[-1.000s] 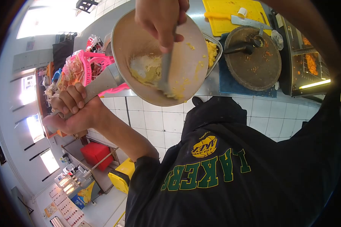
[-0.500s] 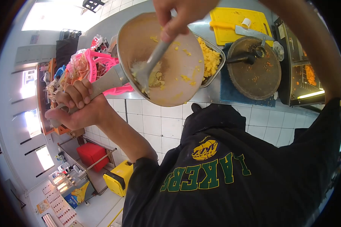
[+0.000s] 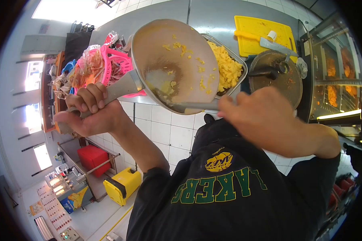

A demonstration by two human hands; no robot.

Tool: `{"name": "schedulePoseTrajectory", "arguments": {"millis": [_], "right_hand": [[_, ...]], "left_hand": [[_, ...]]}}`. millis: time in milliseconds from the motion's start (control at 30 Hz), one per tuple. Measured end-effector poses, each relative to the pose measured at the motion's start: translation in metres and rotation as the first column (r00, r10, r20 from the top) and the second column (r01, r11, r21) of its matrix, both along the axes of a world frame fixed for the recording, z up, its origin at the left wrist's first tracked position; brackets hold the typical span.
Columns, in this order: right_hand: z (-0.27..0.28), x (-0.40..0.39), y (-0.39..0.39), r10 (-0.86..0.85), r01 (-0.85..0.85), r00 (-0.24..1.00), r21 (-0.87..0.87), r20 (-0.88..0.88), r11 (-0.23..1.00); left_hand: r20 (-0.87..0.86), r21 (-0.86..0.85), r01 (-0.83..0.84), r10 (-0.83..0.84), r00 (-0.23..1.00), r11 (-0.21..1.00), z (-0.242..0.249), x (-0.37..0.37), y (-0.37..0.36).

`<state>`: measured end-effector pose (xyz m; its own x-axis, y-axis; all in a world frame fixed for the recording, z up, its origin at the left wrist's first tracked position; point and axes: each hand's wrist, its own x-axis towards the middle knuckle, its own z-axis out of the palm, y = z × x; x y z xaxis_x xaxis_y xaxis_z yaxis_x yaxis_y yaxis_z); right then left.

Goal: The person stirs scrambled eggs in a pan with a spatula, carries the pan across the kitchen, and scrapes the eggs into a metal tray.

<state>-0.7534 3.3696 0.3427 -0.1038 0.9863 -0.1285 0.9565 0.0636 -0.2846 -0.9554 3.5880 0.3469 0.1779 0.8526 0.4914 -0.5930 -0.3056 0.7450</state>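
Note:
My left hand (image 3: 90, 102) is wrapped round the long grey handle of a deep pan (image 3: 177, 48), which is tilted so its inside shows. Yellow bits cling to the pan's wall, and a pale, wet-looking patch lies near the handle side. Closed round the grey handle of a spatula (image 3: 197, 105) is my right hand (image 3: 261, 118), slightly blurred. The spatula reaches into the pan at its near rim; its tip is hard to make out. Beside and partly behind the pan, a metal tray (image 3: 243, 64) holds chopped yellow food (image 3: 227, 66).
A yellow cutting board (image 3: 249, 24) bears a knife (image 3: 275, 45) and a small white cup (image 3: 272, 35). A round dark pan (image 3: 285, 86) with a ladle lies at the right, by a lit glass cabinet (image 3: 338, 84). Pink baskets (image 3: 108, 66) with plastic bags stand left.
My right hand has swung from above the pan down to its lower right, turning the spatula nearly level. The pan appears slightly shifted right, and more of the tray shows.

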Motion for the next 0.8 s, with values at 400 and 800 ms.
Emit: {"name": "schedulePoseTrajectory", "arguments": {"millis": [400,800], "right_hand": [[-0.081,-0.004,0.026,-0.089,0.076,0.99,0.117,0.108,0.99],[-0.083,-0.008,0.042,-0.116,0.093,0.991,0.271,0.072,0.958]], "left_hand": [[0.013,0.051,-0.016,0.016,1.0,0.999,-0.005,-0.002,0.0],[-0.067,0.049,0.015,-0.012,0.998,0.999,-0.006,0.015,-0.013]]}}
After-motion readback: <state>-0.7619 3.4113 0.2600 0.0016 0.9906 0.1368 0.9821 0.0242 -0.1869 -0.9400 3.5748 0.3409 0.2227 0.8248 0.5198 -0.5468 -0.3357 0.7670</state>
